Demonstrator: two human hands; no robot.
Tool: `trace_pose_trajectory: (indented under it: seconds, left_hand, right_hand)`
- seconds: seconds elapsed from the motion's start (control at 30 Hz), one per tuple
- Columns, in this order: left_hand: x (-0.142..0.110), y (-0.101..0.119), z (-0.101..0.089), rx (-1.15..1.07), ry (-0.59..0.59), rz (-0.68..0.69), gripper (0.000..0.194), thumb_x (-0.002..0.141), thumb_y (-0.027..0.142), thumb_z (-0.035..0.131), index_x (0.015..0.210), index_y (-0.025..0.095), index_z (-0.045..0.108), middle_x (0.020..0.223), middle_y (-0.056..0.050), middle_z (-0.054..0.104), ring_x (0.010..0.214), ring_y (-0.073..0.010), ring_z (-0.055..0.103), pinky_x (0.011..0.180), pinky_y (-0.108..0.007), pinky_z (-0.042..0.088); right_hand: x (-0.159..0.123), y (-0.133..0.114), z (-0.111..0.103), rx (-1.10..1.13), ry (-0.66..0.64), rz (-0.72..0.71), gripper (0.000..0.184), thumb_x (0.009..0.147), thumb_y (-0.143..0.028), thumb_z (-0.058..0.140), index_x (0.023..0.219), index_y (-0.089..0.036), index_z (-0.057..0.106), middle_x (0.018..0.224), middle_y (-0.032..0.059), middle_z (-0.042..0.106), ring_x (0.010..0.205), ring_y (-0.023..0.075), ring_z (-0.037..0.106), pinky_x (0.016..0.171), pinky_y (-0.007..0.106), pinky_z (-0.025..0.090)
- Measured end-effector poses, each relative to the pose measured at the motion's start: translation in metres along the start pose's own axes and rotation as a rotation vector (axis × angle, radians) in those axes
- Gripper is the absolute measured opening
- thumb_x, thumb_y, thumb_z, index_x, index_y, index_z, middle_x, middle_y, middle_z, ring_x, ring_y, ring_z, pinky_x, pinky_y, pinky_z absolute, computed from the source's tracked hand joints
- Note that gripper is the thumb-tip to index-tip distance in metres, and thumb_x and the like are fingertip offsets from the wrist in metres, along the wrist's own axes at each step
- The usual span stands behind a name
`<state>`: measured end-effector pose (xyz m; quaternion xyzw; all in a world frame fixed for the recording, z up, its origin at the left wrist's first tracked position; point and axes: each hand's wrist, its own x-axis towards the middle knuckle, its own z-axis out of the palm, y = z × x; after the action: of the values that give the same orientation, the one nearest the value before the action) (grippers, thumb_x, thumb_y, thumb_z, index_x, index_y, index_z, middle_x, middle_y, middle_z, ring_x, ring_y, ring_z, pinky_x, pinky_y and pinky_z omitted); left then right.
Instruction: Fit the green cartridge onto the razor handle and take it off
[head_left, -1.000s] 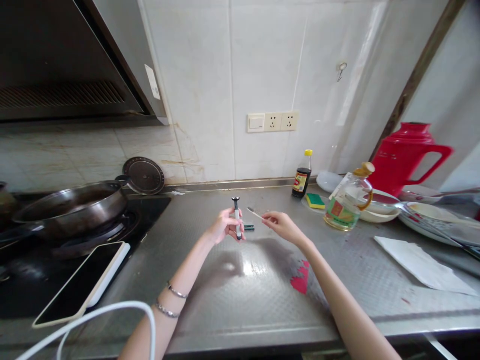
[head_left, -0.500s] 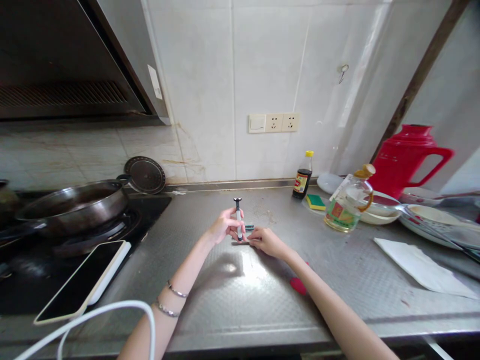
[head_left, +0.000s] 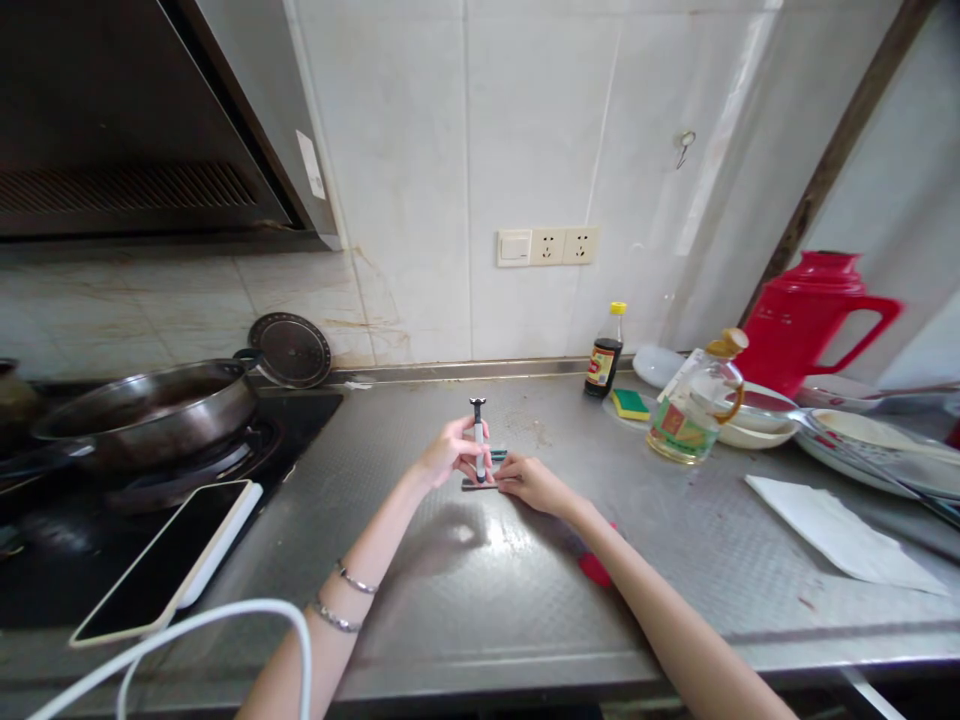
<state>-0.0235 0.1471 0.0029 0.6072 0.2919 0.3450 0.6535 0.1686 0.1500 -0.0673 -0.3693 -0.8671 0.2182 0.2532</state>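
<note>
My left hand (head_left: 454, 452) is closed around the grey and black handle of an upright razor (head_left: 478, 440), its T-shaped head at the top. My right hand (head_left: 531, 482) pinches the right end of a thin, flat grey strip (head_left: 477, 486) just below the razor's handle. What the strip is does not show clearly. Close behind the fingers lies a small teal-green object (head_left: 498, 455), partly hidden. Beside my right forearm a red object (head_left: 595, 569) rests on the steel counter (head_left: 420, 640), partly covered by the arm.
To the left, a phone (head_left: 165, 565) lies by the stove, which holds a steel pan (head_left: 150, 415). A white cable (head_left: 255, 606) loops in front. On the right stand a soy sauce bottle (head_left: 602, 360), sponge (head_left: 631, 404), oil bottle (head_left: 686, 415), red thermos (head_left: 806, 325) and paper (head_left: 840, 530).
The razor has shifted very slightly right and down. More of the flat strip shows below it. Both hands otherwise keep their places.
</note>
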Motion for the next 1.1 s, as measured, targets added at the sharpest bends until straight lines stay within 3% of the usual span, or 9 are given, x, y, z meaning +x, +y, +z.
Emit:
trace_pose_trajectory:
  seconds: [0.17, 0.33, 0.6, 1.1]
  left_hand:
    - [0.001, -0.001, -0.001, 0.012, 0.073, 0.049, 0.027, 0.068, 0.021, 0.058, 0.088, 0.019, 0.039, 0.062, -0.001, 0.062, 0.054, -0.0224, 0.065, 0.042, -0.027, 0.049]
    - [0.004, -0.005, -0.004, 0.045, 0.120, 0.073, 0.026, 0.069, 0.022, 0.058, 0.088, 0.019, 0.040, 0.063, -0.001, 0.062, 0.055, -0.0224, 0.065, 0.043, -0.027, 0.050]
    - [0.005, -0.007, -0.006, 0.091, 0.167, 0.052, 0.027, 0.069, 0.025, 0.061, 0.088, 0.019, 0.042, 0.065, -0.002, 0.063, 0.057, -0.0214, 0.065, 0.045, -0.027, 0.050]
    - [0.006, -0.009, 0.000, 0.179, 0.161, 0.021, 0.028, 0.069, 0.028, 0.063, 0.089, 0.019, 0.046, 0.066, -0.002, 0.063, 0.058, -0.0194, 0.065, 0.045, -0.023, 0.047]
  right_hand:
    - [0.006, 0.002, -0.008, 0.023, 0.084, 0.035, 0.022, 0.077, -0.024, 0.059, 0.096, -0.019, 0.070, 0.089, 0.0065, 0.063, 0.078, 0.0152, 0.058, 0.072, 0.024, 0.042]
    - [0.028, 0.012, -0.027, -0.073, 0.208, 0.080, 0.019, 0.079, -0.023, 0.055, 0.086, -0.016, 0.072, 0.083, 0.0066, 0.064, 0.073, 0.0142, 0.058, 0.069, 0.023, 0.042]
    - [0.048, 0.026, -0.026, -0.318, 0.095, 0.114, 0.020, 0.080, -0.025, 0.053, 0.085, -0.019, 0.072, 0.088, 0.0073, 0.066, 0.083, 0.0161, 0.058, 0.072, 0.022, 0.039]
    - [0.047, 0.034, -0.017, -0.322, 0.037, 0.112, 0.022, 0.081, -0.028, 0.052, 0.086, -0.018, 0.072, 0.089, 0.0084, 0.067, 0.088, 0.0175, 0.059, 0.078, 0.023, 0.039]
